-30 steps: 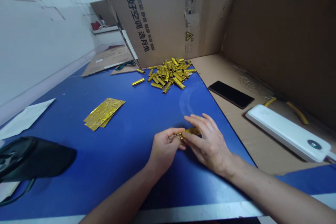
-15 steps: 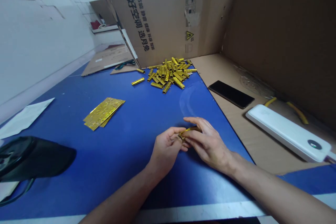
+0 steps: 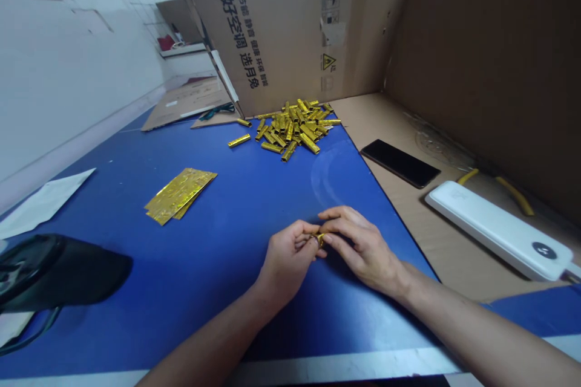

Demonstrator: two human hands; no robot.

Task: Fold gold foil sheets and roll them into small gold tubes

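Gold foil roll [image 3: 320,240] | pinched between left fingers [image 3: 303,236] and right fingers [image 3: 339,225]

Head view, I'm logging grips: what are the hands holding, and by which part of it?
The left hand and right hand pinch a small gold foil roll between their fingertips. The fingers hide most of it, so the exact part held cannot be told.

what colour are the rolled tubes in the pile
Shiny gold foil tubes, clearest in the head view.
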